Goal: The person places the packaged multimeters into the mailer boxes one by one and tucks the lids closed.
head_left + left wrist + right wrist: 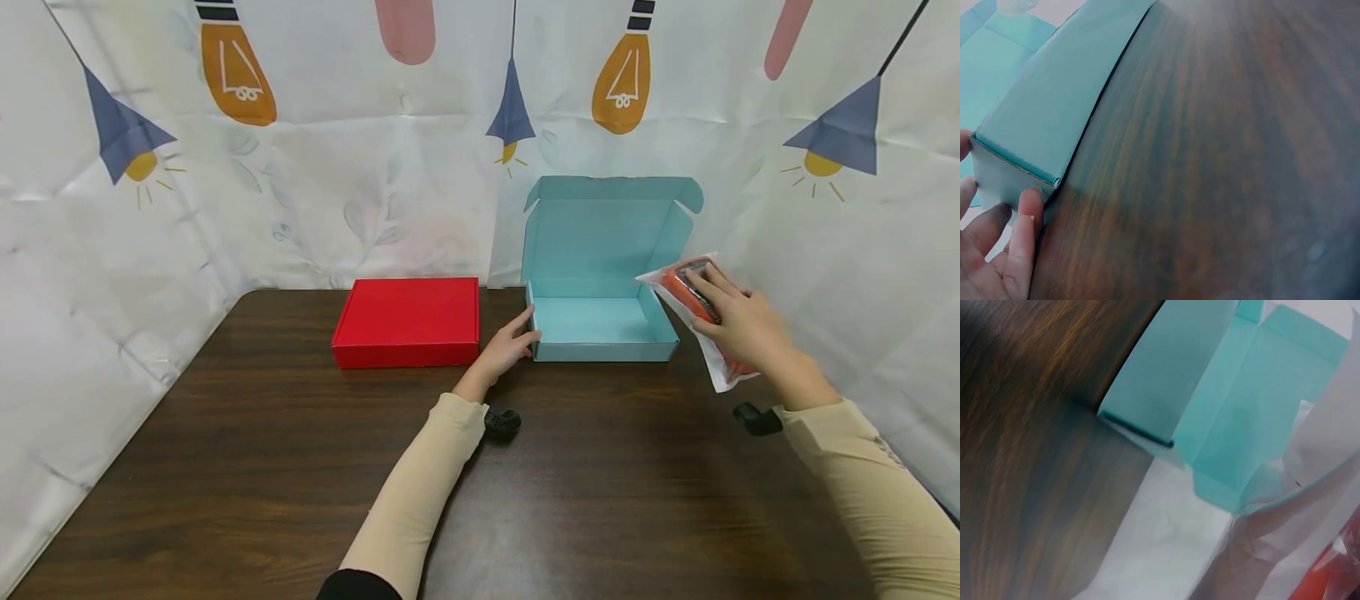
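A light-blue cardboard box (592, 352) stands at the back of the table with its lid (607, 233) raised. My left hand (507, 346) touches the box's left side, and its fingertips also show against that end wall in the left wrist view. Just right of the box, my right hand (738, 321) grips a clear and white plastic packet (716, 367) above the table. Something orange-red and black shows inside the packet; its kind cannot be told. In the right wrist view the packet's clear film (1310, 519) covers the lower right, and the right hand is out of sight.
To the left of the light-blue box lies a closed red box (412, 312). Both boxes are on a dark wood table (225, 467). A white printed cloth (315, 192) hangs right behind the table and along its sides.
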`<action>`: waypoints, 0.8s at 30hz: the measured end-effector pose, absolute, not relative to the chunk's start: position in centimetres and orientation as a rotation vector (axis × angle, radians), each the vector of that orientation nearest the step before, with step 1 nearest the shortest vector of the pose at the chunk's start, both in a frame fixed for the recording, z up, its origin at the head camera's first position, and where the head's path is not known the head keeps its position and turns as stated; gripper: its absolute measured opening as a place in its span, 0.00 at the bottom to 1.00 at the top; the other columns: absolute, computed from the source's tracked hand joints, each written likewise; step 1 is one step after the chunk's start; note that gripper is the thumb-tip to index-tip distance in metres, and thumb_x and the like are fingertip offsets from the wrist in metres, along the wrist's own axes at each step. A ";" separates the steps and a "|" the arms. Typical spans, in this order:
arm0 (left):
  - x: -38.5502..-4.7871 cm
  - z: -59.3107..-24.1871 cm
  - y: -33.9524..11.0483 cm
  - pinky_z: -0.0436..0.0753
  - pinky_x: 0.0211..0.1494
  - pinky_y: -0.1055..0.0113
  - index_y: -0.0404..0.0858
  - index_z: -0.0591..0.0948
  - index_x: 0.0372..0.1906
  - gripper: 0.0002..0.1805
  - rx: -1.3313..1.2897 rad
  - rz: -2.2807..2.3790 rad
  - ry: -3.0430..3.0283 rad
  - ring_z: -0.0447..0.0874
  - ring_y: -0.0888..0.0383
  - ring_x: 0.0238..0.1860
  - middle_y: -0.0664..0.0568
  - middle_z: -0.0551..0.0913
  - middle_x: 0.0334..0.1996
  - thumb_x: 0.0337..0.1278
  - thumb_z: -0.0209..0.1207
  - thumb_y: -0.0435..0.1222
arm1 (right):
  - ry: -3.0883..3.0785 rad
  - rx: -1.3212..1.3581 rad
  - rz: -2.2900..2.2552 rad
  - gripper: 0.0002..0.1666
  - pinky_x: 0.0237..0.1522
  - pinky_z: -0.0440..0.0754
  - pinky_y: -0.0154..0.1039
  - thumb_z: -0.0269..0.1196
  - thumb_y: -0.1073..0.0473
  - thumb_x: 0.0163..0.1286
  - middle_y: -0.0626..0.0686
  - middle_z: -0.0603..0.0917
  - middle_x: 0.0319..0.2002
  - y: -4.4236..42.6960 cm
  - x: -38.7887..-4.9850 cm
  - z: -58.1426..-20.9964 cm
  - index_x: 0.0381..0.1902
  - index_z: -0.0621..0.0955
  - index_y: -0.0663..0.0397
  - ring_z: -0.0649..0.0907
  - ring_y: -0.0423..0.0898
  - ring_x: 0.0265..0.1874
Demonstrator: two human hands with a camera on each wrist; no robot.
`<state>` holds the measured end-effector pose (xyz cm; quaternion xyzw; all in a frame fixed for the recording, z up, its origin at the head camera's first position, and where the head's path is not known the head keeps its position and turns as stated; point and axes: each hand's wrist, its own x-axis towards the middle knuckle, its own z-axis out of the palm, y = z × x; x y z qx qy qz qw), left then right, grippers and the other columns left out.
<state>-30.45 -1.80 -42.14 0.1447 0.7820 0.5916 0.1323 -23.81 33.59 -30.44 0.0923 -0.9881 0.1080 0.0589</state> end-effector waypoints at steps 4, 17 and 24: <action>-30.5 -42.1 -1.8 0.70 0.69 0.46 0.53 0.55 0.83 0.35 0.429 1.703 2.287 0.81 0.46 0.51 0.48 0.58 0.80 0.78 0.52 0.46 | -2.981 0.353 0.306 0.48 0.44 0.73 0.75 0.63 0.54 0.74 0.64 0.46 0.81 32.5 -24.1 -30.4 0.83 0.52 0.50 0.61 0.86 0.61; -30.6 -42.1 -1.8 0.70 0.69 0.46 0.54 0.56 0.83 0.35 0.432 1.707 2.288 0.81 0.46 0.51 0.48 0.58 0.80 0.78 0.52 0.47 | -2.858 0.567 0.235 0.45 0.48 0.69 0.76 0.66 0.55 0.73 0.61 0.52 0.81 29.6 -25.8 -31.5 0.82 0.59 0.48 0.64 0.78 0.64; -30.6 -42.0 -1.8 0.73 0.67 0.50 0.52 0.56 0.83 0.35 0.429 1.719 2.255 0.81 0.47 0.49 0.48 0.57 0.80 0.78 0.52 0.45 | -2.816 0.708 0.192 0.41 0.47 0.72 0.73 0.65 0.55 0.73 0.59 0.56 0.80 28.8 -26.5 -32.1 0.80 0.63 0.48 0.67 0.73 0.62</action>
